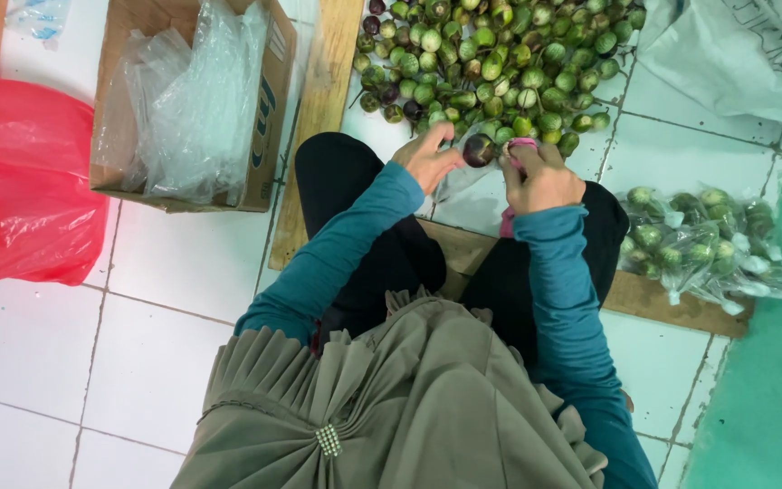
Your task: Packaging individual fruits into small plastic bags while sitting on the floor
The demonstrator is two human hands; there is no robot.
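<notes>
I see my left hand point(427, 158) and right hand point(540, 177) together at twelve o'clock from my lap; left fingers pinch a dark round eggplant point(479, 149) over a clear plastic bag point(452, 181); right fingers curl shut on the bag's edge; the eggplant pile point(491, 54) lies beyond; filled bags point(694, 240) rest at three o'clock.
</notes>
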